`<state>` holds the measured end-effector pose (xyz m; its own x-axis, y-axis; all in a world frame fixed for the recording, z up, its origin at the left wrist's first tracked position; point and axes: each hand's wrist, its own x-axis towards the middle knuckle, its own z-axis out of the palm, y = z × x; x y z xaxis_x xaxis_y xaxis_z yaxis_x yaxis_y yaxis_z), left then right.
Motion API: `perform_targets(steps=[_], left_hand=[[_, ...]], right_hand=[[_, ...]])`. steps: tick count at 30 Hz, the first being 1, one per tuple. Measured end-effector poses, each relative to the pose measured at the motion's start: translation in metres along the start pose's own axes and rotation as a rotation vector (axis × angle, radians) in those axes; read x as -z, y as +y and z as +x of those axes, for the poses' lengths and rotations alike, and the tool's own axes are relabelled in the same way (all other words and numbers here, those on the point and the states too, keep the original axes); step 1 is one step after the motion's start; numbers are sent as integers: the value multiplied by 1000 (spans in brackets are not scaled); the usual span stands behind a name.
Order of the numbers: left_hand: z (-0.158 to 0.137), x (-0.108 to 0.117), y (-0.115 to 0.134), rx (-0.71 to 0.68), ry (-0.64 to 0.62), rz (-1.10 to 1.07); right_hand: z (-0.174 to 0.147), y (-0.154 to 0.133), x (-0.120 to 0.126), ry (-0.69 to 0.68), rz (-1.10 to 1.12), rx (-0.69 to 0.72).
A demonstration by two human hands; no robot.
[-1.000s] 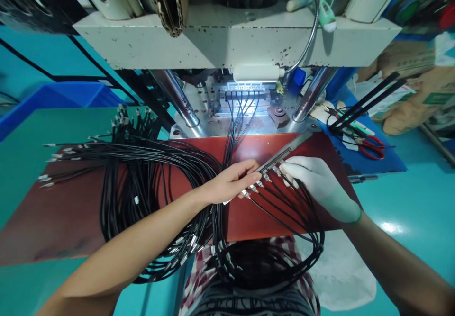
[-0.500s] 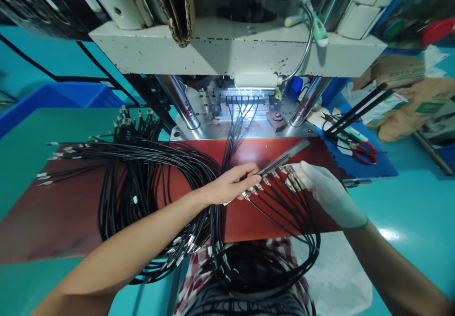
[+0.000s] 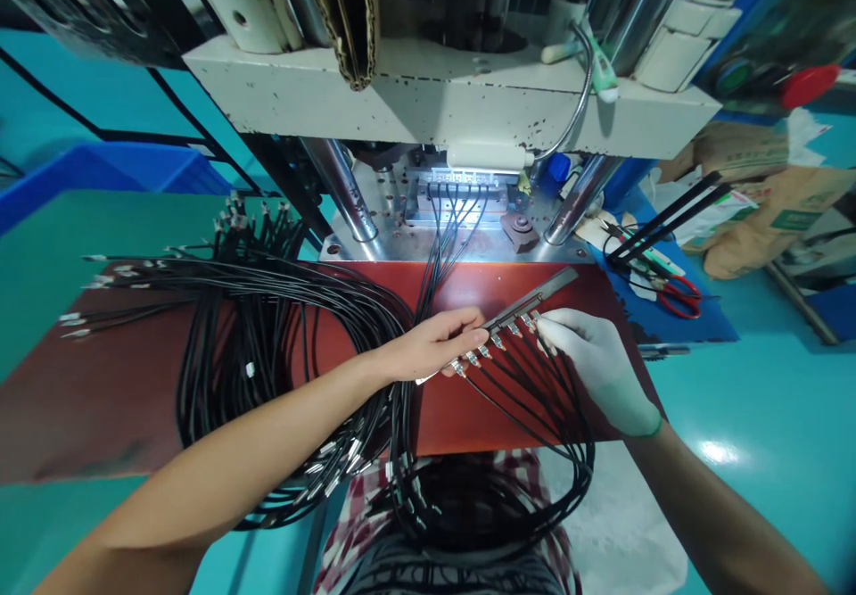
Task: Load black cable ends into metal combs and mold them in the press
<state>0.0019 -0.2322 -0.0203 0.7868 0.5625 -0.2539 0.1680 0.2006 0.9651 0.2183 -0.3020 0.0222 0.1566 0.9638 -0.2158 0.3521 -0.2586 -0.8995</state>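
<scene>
My bare left hand [image 3: 438, 345] grips a slim metal bar [image 3: 552, 292], held slanted above the red-brown board. Along the bar's near edge sits a row of metal cable connectors [image 3: 513, 327], whose black cables [image 3: 535, 390] loop down toward my lap. My gloved right hand [image 3: 585, 350] has its fingertips pinched at a connector by the bar's upper right end; the fingers partly hide it. Behind, a lit metal mould [image 3: 461, 198] in the press holds several cable ends. Left of my hands lies a large bundle of black cables [image 3: 231, 354] with metal tips.
The press's pale crossbeam [image 3: 428, 104] spans above the board, between steel posts [image 3: 341, 189]. A red-handled pair of scissors [image 3: 679, 299] and other tools lie on a blue surface at right. A blue bin [image 3: 113, 171] stands at far left, and paper sacks [image 3: 755, 211] at far right.
My right hand has moved in closer to the bar, its fingers now drawn together at the end connector. My left hand keeps its hold on the bar. The view has shifted slightly.
</scene>
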Motion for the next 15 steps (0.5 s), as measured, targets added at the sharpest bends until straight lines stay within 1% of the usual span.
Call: perform_targets(steps=[3, 6, 8, 10, 11, 15], left_hand=[[0, 1, 0, -9, -21, 8], [2, 1, 0, -59, -25, 24], [3, 0, -1, -93, -15, 54], [4, 0, -2, -105, -5, 74], [4, 0, -2, -107, 0, 71], [4, -1, -2, -113, -16, -2]], right_hand=[[3, -1, -2, -10, 40, -10], [5, 4, -3, -35, 82, 10], [5, 8, -4, 1, 81, 9], [6, 11, -5, 62, 60, 0], [6, 13, -5, 68, 64, 0], [10, 16, -4, -49, 248, 15]])
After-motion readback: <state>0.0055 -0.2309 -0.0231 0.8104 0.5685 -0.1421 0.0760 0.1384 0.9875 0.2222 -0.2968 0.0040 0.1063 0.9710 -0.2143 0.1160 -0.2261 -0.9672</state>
